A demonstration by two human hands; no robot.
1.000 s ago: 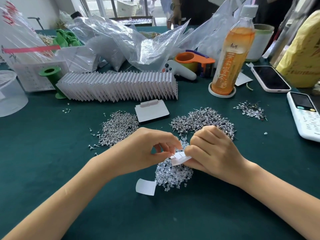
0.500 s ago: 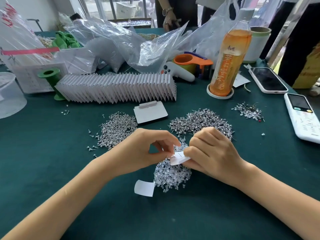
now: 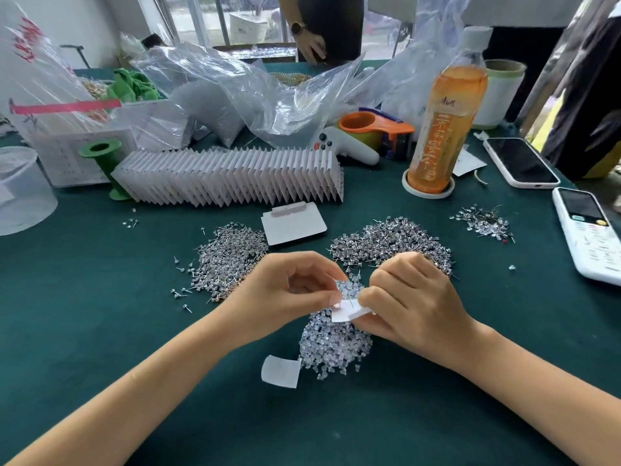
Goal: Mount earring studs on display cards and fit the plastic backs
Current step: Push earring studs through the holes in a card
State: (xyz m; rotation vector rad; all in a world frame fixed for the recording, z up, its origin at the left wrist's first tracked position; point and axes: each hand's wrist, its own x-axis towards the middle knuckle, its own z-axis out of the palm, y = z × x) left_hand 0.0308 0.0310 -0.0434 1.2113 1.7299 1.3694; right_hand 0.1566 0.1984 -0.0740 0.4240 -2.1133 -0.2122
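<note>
Hardly any shift since before: both hands' fingers (image 3: 376, 297) pinching small white card (image 3: 347, 312) above plastic backs (image 3: 332, 344).

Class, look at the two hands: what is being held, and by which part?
The right hand pinches a small white display card at its right end; the left hand touches its left edge.

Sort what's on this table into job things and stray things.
Job: small card pinched by left hand and right hand; stud piles; clear backs; finished card row.
Stray: tea bottle; tape dispenser; phone; plastic bags.
</note>
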